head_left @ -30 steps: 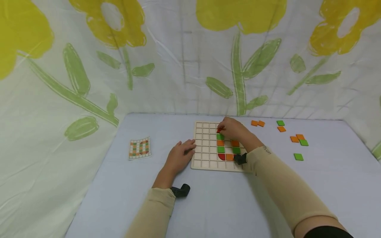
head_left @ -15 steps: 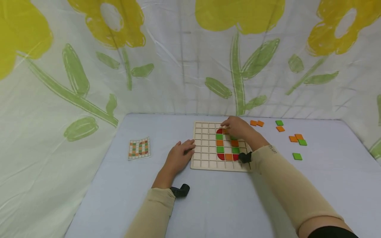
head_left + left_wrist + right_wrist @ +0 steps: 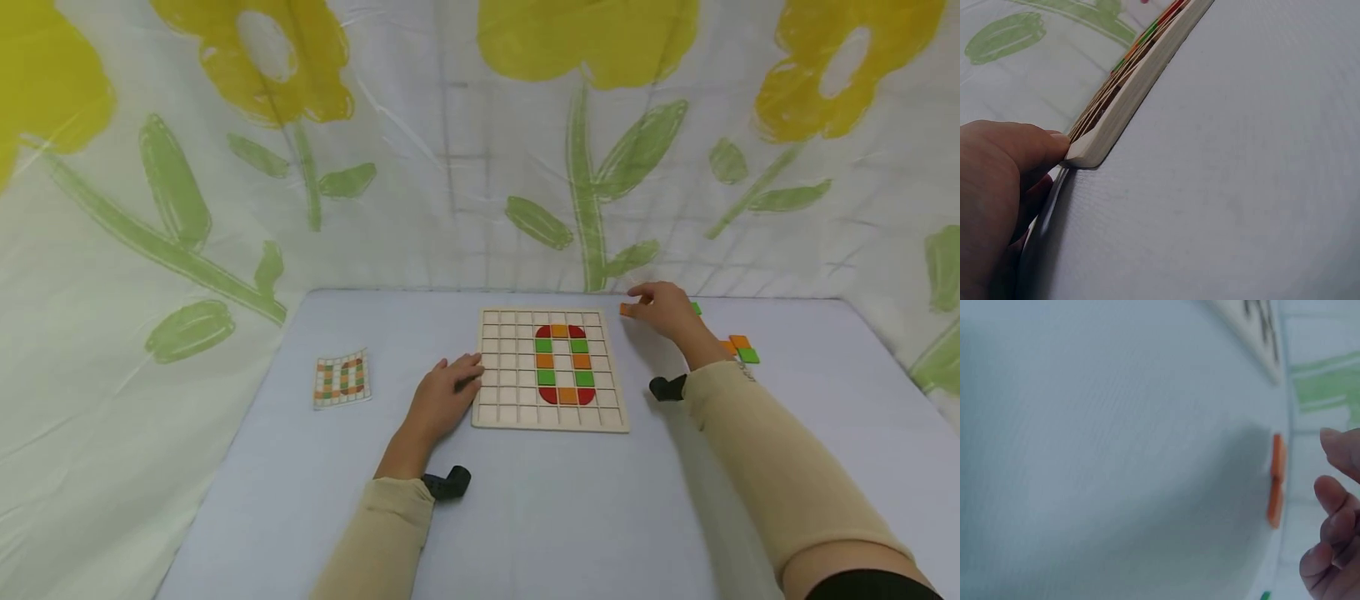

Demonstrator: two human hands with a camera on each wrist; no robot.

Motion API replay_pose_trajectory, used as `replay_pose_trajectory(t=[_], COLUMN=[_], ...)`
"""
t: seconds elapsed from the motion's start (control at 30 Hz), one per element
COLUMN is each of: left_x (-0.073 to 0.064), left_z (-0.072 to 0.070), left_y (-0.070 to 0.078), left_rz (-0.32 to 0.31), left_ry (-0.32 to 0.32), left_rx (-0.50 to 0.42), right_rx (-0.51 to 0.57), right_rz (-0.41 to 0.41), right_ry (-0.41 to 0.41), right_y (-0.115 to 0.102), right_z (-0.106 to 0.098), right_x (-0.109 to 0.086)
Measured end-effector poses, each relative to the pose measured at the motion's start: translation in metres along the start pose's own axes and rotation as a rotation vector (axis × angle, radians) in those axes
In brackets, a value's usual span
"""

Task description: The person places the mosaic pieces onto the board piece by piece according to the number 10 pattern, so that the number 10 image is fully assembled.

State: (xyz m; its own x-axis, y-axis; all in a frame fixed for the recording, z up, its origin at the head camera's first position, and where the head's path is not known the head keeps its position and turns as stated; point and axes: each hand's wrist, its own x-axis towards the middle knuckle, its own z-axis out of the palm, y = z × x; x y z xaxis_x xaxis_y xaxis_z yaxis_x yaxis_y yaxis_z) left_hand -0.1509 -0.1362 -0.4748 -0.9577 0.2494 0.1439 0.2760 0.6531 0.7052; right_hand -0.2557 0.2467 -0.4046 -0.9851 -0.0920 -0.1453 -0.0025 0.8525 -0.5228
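Note:
A light wooden grid board (image 3: 506, 375) lies on the table, with red, orange and green tiles set in an upright oval ring in its right half. My left hand (image 3: 442, 400) rests at the board's left edge, its fingertips touching it; the left wrist view has this hand (image 3: 997, 169) against the board's corner. Beyond the board's far right corner, my right hand (image 3: 666, 315) hovers over an orange tile (image 3: 625, 309). In the right wrist view two orange tiles (image 3: 1277, 457) lie apart from the right hand (image 3: 1341, 531), whose fingers are loosely bent with nothing between them.
To the left lies a small pattern card (image 3: 342, 378) showing coloured squares on a grid. Right of the right hand are more loose tiles, among them an orange one (image 3: 739, 341) and a green one (image 3: 748, 356); the forearm hides some. A flowered curtain (image 3: 420, 208) stands behind the table.
The right hand put a red tile at the ring's top left corner, let it go, and moved right off the board to the orange tiles. The left hand stays at the board's edge.

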Motion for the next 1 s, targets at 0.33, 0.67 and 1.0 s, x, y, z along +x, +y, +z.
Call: replay_pose_trajectory(t=[0.33, 0.67, 1.0], left_x=[-0.001, -0.001, -0.001], left_z=[-0.001, -0.002, -0.002], left_y=[0.000, 0.004, 0.002], left_rz=[-0.004, 0.001, -0.010], left_ry=[-0.011, -0.006, 0.000], left_rx=[-0.019, -0.008, -0.009], right_rx=[-0.024, -0.054, -0.075], right_rz=[0.132, 0.094, 0.020], right_ry=[-0.074, -0.074, -0.038], right_y=[0.022, 0.015, -0.019], right_z=[0.009, 0.008, 0.021], right_x=[0.005, 0.006, 0.017])
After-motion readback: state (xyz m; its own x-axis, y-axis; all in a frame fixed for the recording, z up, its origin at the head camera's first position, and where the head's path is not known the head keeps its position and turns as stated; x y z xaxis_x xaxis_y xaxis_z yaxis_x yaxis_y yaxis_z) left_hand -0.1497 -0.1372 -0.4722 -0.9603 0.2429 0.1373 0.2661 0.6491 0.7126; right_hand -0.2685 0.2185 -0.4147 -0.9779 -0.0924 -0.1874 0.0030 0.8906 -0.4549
